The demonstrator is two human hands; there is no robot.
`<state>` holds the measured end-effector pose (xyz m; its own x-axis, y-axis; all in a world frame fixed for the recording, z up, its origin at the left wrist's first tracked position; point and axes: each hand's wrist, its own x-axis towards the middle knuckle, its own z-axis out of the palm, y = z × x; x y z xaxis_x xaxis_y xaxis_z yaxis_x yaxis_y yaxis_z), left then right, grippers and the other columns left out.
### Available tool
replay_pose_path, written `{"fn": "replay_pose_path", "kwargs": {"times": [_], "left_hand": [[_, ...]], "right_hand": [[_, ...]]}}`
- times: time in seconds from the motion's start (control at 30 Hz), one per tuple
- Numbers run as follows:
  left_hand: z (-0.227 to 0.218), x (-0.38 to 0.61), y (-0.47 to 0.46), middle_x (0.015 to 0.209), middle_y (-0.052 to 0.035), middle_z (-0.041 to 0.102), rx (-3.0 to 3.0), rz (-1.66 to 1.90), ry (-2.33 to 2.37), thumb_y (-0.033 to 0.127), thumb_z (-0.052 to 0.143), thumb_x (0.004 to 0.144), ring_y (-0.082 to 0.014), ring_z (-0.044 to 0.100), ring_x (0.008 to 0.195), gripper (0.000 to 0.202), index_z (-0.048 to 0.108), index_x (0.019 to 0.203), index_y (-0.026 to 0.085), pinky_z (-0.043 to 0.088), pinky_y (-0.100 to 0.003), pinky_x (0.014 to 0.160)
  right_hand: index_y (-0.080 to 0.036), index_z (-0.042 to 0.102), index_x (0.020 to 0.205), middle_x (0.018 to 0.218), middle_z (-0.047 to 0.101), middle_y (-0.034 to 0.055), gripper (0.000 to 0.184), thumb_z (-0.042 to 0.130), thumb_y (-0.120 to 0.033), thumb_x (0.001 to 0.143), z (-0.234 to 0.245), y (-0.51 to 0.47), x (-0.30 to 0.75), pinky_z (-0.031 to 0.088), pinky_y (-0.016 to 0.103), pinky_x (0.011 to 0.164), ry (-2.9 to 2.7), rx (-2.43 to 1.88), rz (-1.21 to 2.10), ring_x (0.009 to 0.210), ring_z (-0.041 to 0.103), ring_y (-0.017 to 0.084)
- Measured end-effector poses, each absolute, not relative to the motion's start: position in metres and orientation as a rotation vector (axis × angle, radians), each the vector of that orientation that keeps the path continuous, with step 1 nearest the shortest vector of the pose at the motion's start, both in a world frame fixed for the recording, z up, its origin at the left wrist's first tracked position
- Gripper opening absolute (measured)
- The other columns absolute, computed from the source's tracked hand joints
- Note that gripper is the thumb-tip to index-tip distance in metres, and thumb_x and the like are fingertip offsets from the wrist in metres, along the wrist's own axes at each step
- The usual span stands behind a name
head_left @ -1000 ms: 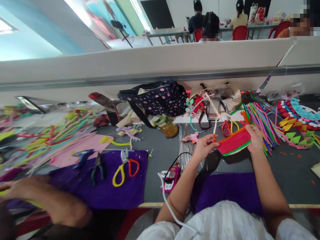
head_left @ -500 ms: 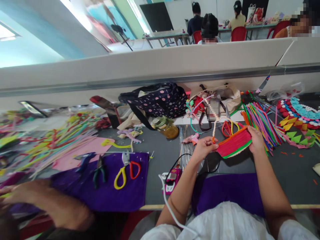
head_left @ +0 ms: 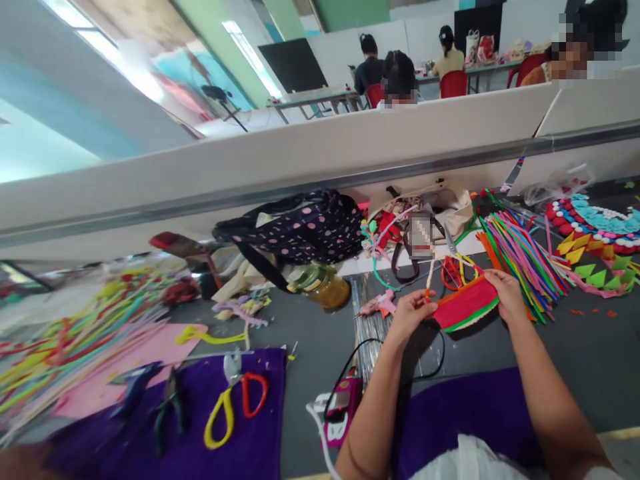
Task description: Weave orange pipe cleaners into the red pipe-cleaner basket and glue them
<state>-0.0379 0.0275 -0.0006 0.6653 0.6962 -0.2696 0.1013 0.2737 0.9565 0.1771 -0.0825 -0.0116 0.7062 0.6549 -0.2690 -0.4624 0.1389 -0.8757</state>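
A red slice-shaped craft piece [head_left: 466,305], with an orange top edge and green and cream stripes along its curved side, is stretched between my hands like a watermelon slice. My left hand [head_left: 411,315] pinches its left corner, where a pale cord [head_left: 431,275] rises from an orange bit. At the upper right corner, my right hand [head_left: 507,293] grips the piece between thumb and fingers. Just behind it lie red-and-yellow-handled scissors [head_left: 451,272]. A pink glue gun [head_left: 384,304] rests left of my left hand.
Bundled pipe cleaners [head_left: 527,263] lie to the right, near a beaded round piece [head_left: 595,220]. A glass jar [head_left: 325,288], a dotted bag [head_left: 313,230] and a magenta device [head_left: 345,407] stand left. Scissors [head_left: 233,390] and pliers [head_left: 173,403] lie on purple cloth [head_left: 250,453].
The camera view has tilted and shifted, so the table things sit lower and further left. A neighbour's arm at lower left has mostly left the picture. My hands keep the same hold.
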Motion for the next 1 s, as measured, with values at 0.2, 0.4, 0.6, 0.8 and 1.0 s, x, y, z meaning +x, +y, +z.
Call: {"fn": "replay_pose_path", "kwargs": {"times": [0.2,0.4,0.6,0.8,1.0], "left_hand": [[-0.013,-0.033,0.032,0.062,0.0035,0.059,1.198,0.449,0.783,0.034,0.083,0.059,-0.0078,0.054,0.053,0.048,0.066,0.099,0.011,0.044,-0.020,0.055],[-0.014,-0.035,0.026,0.066,0.0023,0.059,1.164,0.448,0.815,0.034,0.083,0.060,-0.0087,0.055,0.057,0.048,0.068,0.100,0.013,0.045,-0.021,0.057],[-0.016,-0.041,0.024,0.065,0.0024,0.058,1.186,0.446,0.822,0.034,0.081,0.063,-0.0085,0.054,0.059,0.046,0.068,0.102,0.012,0.044,-0.021,0.060],[-0.019,-0.044,0.028,0.068,0.0011,0.060,1.154,0.438,0.824,0.034,0.081,0.064,-0.0093,0.055,0.061,0.048,0.068,0.104,0.012,0.046,-0.022,0.061],[-0.025,-0.046,0.033,0.066,0.0008,0.059,1.168,0.462,0.843,0.034,0.078,0.066,-0.0098,0.054,0.060,0.048,0.068,0.107,0.012,0.045,-0.023,0.061]], "right_hand": [[-0.019,0.069,0.078,0.064,0.068,-0.0019,0.032,0.083,-0.039,0.057,-0.021,-0.085,0.179,0.046,0.023,0.054,-0.248,-1.247,0.759,0.054,0.059,0.013],[-0.020,0.069,0.075,0.059,0.066,-0.0026,0.029,0.082,-0.041,0.059,-0.025,-0.089,0.182,0.042,0.023,0.048,-0.330,-1.402,0.653,0.049,0.054,0.012],[-0.020,0.069,0.076,0.059,0.065,-0.0017,0.023,0.076,-0.041,0.069,-0.026,-0.092,0.179,0.040,0.023,0.049,-0.391,-1.513,0.548,0.050,0.052,0.011],[-0.020,0.067,0.074,0.063,0.067,-0.0018,0.026,0.081,-0.039,0.062,-0.025,-0.089,0.177,0.042,0.024,0.052,-0.279,-1.390,0.779,0.052,0.056,0.012],[-0.022,0.067,0.075,0.061,0.066,-0.0036,0.023,0.080,-0.038,0.065,-0.024,-0.087,0.175,0.040,0.023,0.051,-0.270,-1.427,0.785,0.051,0.055,0.011]]}}
